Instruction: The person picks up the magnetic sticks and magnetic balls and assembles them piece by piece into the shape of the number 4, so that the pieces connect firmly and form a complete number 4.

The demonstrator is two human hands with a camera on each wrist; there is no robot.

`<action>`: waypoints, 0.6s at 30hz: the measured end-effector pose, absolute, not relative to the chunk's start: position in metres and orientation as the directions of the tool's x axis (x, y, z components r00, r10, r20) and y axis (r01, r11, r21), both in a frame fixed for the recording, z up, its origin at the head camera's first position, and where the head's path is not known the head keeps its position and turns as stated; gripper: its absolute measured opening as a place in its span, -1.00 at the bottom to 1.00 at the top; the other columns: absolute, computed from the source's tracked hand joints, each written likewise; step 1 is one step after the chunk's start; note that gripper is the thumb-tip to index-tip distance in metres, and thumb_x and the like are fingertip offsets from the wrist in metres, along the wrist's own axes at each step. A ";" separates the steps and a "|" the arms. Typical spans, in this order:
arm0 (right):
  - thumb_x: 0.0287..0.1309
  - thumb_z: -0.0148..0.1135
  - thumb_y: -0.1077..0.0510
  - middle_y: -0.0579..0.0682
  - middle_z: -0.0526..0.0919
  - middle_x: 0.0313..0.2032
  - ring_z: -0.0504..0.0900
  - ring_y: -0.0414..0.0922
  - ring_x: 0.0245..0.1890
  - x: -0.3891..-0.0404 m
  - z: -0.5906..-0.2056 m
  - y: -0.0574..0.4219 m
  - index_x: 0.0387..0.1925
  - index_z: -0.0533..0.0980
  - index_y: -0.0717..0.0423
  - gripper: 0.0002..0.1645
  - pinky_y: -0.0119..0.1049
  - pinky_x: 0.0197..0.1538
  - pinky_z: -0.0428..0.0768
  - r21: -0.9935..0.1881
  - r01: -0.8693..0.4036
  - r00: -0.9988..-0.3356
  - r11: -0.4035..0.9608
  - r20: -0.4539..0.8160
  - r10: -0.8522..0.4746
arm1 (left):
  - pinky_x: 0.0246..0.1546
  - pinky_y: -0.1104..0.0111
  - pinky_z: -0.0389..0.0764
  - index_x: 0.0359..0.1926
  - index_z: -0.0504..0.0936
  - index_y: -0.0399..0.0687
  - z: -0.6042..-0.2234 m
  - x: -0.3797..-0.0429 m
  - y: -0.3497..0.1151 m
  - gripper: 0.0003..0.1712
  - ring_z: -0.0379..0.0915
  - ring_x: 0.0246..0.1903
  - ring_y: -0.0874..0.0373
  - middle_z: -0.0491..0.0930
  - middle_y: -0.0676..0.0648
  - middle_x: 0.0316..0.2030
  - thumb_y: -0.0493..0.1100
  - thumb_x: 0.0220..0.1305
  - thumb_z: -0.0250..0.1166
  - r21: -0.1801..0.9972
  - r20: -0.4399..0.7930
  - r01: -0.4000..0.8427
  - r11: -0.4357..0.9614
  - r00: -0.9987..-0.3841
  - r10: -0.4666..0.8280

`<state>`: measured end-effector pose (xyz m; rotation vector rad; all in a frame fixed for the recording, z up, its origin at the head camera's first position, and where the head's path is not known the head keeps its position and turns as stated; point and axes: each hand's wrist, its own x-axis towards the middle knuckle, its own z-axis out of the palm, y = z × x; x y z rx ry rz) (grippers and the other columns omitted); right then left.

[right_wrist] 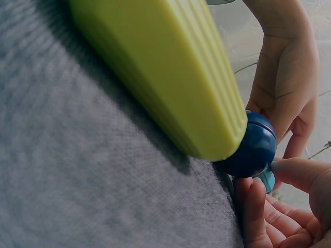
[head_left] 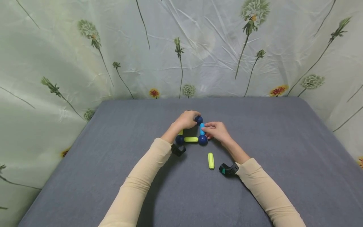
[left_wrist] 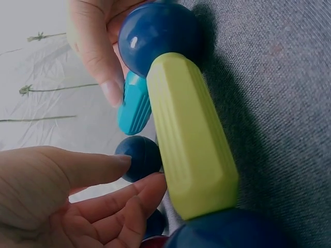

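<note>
My left hand [head_left: 187, 119] pinches a dark blue ball [left_wrist: 138, 157] between thumb and fingers at the back of a small ball-and-rod frame. Opposite it, my right hand [head_left: 217, 130] grips a light blue rod [head_left: 202, 128], whose near end meets the front right dark blue ball [head_left: 202, 140]. In the left wrist view, a gap shows between this rod's far end and the pinched ball. A yellow-green rod [head_left: 191, 139] joins that front ball to a front left dark blue ball [head_left: 180, 139]. Another yellow-green rod [head_left: 181, 132] runs back from there, partly hidden under my left hand.
One loose yellow-green rod [head_left: 211, 160] lies on the grey cloth-covered table [head_left: 113, 164], in front of the frame and close to my right wrist. A dark red piece [left_wrist: 155, 242] shows at the lower edge in the left wrist view. Behind the table hangs a flowered curtain [head_left: 210, 47].
</note>
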<state>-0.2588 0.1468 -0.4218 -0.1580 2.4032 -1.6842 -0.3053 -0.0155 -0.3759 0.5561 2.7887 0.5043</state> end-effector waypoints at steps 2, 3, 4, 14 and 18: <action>0.18 0.20 0.15 0.02 0.69 -0.46 0.54 -0.33 -0.60 -0.258 -0.421 0.147 0.01 0.47 0.46 -0.52 -0.48 -0.45 0.55 -0.938 0.023 -0.974 0.345 -0.099 -0.203 | -0.42 0.40 0.29 0.27 0.40 -0.01 -0.376 -0.305 -0.015 -0.49 0.41 -0.29 0.10 0.44 -0.14 0.22 -0.31 0.30 0.10 0.386 -0.177 0.317 0.866 -0.896 0.407; 0.18 0.20 0.15 0.04 0.70 -0.45 0.53 -0.33 -0.60 -0.258 -0.421 0.147 0.01 0.47 0.46 -0.52 -0.48 -0.46 0.55 -0.938 0.021 -0.975 0.346 -0.097 -0.203 | -0.47 0.41 0.26 0.27 0.40 0.00 -0.376 -0.305 -0.014 -0.48 0.36 -0.38 0.12 0.46 -0.15 0.20 -0.32 0.29 0.10 0.391 -0.177 0.314 0.865 -0.897 0.406; 0.17 0.21 0.15 0.06 0.70 -0.44 0.53 -0.34 -0.60 -0.258 -0.421 0.147 0.00 0.48 0.46 -0.52 -0.48 -0.47 0.54 -0.937 0.019 -0.975 0.348 -0.095 -0.201 | -0.51 0.43 0.24 0.27 0.40 0.00 -0.377 -0.305 -0.014 -0.48 0.30 -0.45 0.14 0.50 -0.16 0.15 -0.33 0.29 0.09 0.396 -0.179 0.312 0.864 -0.897 0.405; 0.16 0.23 0.15 -0.01 0.70 -0.50 0.52 -0.34 -0.64 -0.258 -0.421 0.146 -0.04 0.51 0.46 -0.55 -0.47 -0.54 0.48 -0.932 0.022 -0.977 0.361 -0.096 -0.190 | -0.60 0.47 0.19 0.26 0.41 0.00 -0.383 -0.302 -0.012 -0.47 0.12 -0.63 0.21 0.52 -0.11 -0.41 -0.35 0.27 0.10 0.440 -0.149 0.325 0.837 -0.893 0.425; 0.15 0.23 0.14 -0.13 0.65 -0.58 0.52 -0.33 -0.64 -0.258 -0.419 0.145 -0.07 0.53 0.43 -0.57 -0.49 -0.54 0.46 -0.930 0.025 -0.978 0.367 -0.098 -0.181 | -0.61 0.48 0.18 0.26 0.40 -0.01 -0.384 -0.301 -0.012 -0.47 0.15 -0.64 0.22 0.29 0.01 -0.64 -0.36 0.27 0.11 0.470 -0.152 0.314 0.825 -0.892 0.426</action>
